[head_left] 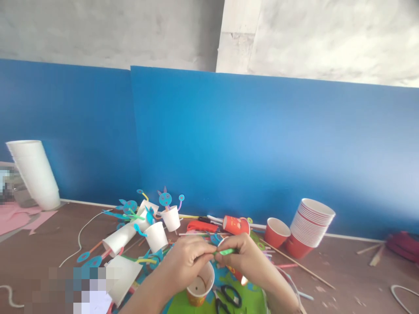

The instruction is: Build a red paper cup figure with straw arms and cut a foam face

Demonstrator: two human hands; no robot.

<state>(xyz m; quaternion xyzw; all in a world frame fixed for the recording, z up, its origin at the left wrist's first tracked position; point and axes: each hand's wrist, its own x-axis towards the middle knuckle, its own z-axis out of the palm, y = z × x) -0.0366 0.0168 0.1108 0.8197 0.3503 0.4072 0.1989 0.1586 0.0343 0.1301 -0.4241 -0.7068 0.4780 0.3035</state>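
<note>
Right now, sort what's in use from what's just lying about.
In use:
- green piece, held by both hands
- probably the scissors and open cup below

Apparently lying about:
- red bag
- pink paper
- white cord, left

Counts: cup stacks, 2: white stack (34,174), red/white stack (310,224); cups per stack can't be read. Loose plain red cup (276,232): 1. Printed cups: at least 2, open one (197,298) and tipped one (234,225). Loose white cups (156,237): at least 5, pile overlaps. Scissors (231,296): 1 pair. Held green piece (227,251): 1. Blue panels: 2, left panel (65,126), right panel (248,139). Straws (286,265): several, exact count unclear.
</note>
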